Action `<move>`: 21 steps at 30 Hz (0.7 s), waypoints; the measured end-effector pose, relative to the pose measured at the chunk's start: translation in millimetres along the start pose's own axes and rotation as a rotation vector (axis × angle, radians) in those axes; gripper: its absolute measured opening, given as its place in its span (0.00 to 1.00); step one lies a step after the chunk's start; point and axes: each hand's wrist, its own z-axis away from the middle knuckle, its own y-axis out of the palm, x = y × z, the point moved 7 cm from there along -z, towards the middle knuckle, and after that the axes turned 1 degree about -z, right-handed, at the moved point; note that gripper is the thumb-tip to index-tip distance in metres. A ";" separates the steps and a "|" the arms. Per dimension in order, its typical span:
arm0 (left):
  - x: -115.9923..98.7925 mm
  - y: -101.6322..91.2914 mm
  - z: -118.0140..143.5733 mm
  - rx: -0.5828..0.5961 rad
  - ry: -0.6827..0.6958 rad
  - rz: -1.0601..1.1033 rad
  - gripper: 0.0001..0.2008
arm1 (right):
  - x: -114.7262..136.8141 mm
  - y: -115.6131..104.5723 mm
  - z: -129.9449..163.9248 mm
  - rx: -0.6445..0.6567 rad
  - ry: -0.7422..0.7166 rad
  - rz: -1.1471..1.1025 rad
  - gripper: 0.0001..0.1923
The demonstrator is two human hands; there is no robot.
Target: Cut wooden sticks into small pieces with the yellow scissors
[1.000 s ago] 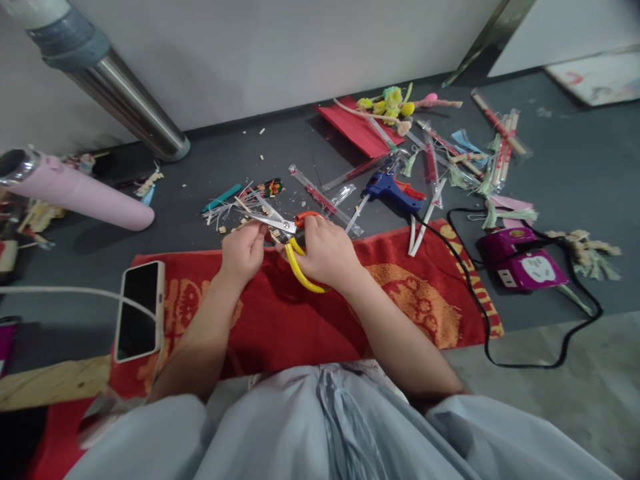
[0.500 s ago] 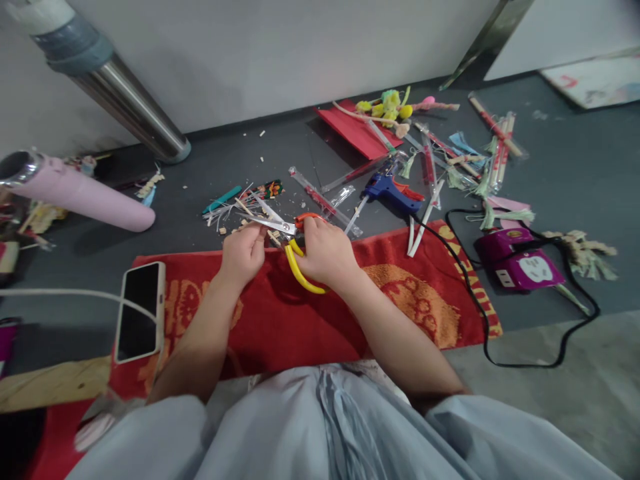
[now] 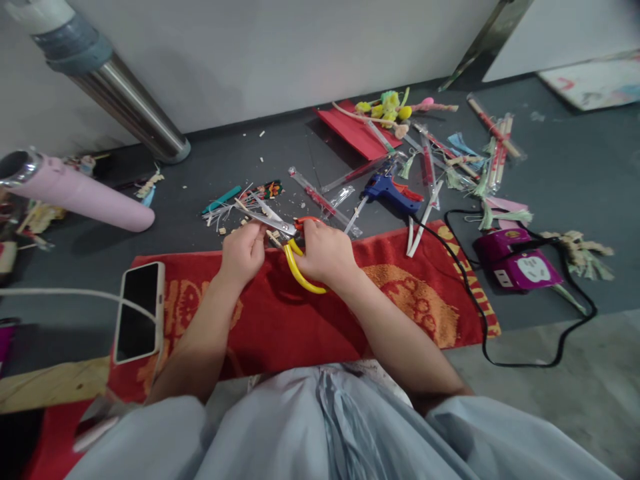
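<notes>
My right hand [image 3: 327,253] grips a pair of scissors [image 3: 304,277] with one yellow and one orange-red handle. Their blades point left and stand slightly apart, just above my left hand [image 3: 243,255]. The fingers of that hand are pinched together close to the lower blade; what they hold is too small and hidden to name. Beyond the blades lie a teal pen [image 3: 221,199], thin white strands [image 3: 223,215] and small pale cut bits. Both hands are over the far edge of a red towel [image 3: 300,327].
A blue glue gun [image 3: 393,193] lies to the right, near a purple power socket [image 3: 523,263] with a black cord. On the left are a phone [image 3: 140,313], a pink tumbler [image 3: 90,197] and a steel flask [image 3: 135,107]. Wrapped sticks [image 3: 500,153] and a red packet [image 3: 353,130] lie behind.
The scissor blades have tilted slightly and sit a little closer together. Both hands stay in nearly the same place.
</notes>
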 end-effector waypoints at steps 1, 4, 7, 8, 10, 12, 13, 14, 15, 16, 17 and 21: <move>0.3 0.4 -0.1 0.001 -0.003 0.001 0.15 | -0.1 0.3 -0.1 0.004 0.002 0.001 0.24; 2.1 1.7 0.3 -0.004 -0.013 0.001 0.15 | -0.2 1.0 -0.5 -0.003 0.005 0.008 0.24; 3.5 2.8 1.1 -0.014 -0.020 -0.021 0.16 | -0.1 1.5 -1.0 -0.019 0.014 0.011 0.25; 3.5 3.0 1.4 -0.018 -0.020 -0.032 0.16 | 0.3 1.7 -1.0 -0.023 0.014 0.008 0.25; 3.4 2.8 1.8 -0.036 -0.020 -0.049 0.16 | 0.8 1.9 -1.1 -0.033 0.020 -0.003 0.25; 4.1 1.6 2.1 -0.066 -0.033 -0.056 0.14 | 0.4 2.2 -1.0 -0.039 0.037 -0.017 0.25; 4.9 1.1 2.3 -0.079 -0.046 -0.057 0.13 | -0.2 2.6 -1.0 -0.038 0.050 -0.024 0.25; 6.0 0.7 2.5 -0.089 -0.062 -0.058 0.12 | -0.7 3.1 -1.0 -0.037 0.061 -0.030 0.25; 7.1 0.6 2.6 -0.093 -0.077 -0.060 0.11 | -1.1 3.5 -1.0 -0.036 0.068 -0.035 0.25; 8.1 0.8 2.7 -0.093 -0.090 -0.064 0.11 | -1.4 3.9 -1.0 -0.037 0.073 -0.039 0.25; 9.0 1.1 2.8 -0.090 -0.102 -0.070 0.10 | -1.5 4.2 -1.0 -0.038 0.074 -0.044 0.26; 10.8 1.5 3.1 -0.086 -0.131 -0.086 0.10 | -2.4 4.1 -0.8 -0.044 0.080 -0.073 0.27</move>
